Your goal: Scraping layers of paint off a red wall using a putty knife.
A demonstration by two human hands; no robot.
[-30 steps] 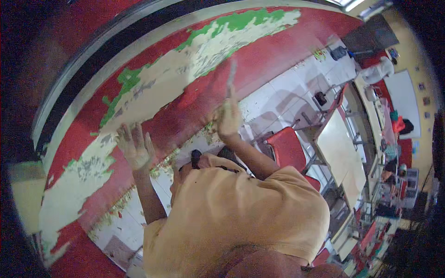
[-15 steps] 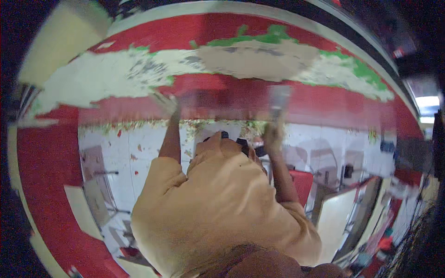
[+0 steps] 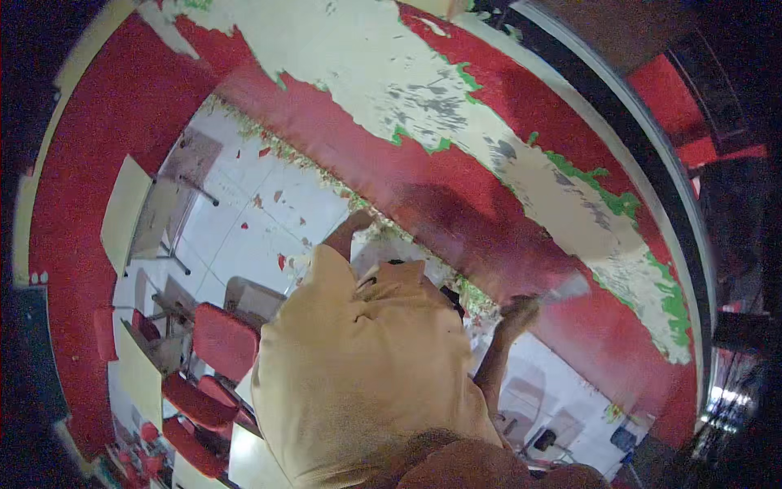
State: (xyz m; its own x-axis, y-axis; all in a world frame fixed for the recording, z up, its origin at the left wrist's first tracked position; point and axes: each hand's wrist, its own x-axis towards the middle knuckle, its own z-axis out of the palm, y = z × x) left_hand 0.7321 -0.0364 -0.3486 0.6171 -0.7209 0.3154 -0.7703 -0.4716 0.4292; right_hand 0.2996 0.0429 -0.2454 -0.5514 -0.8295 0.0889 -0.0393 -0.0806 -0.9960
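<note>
A red wall (image 3: 481, 204) showed wide, ragged patches of pale plaster edged in green, with paint flakes (image 3: 269, 175) strewn over the white tiled floor (image 3: 244, 228) near red chairs (image 3: 220, 338). The right hand (image 3: 517, 314) was clenched on a flat scraper (image 3: 566, 289) against the wall; the left hand (image 3: 358, 220) rested on the wall, its fingers too blurred to tell.
</note>
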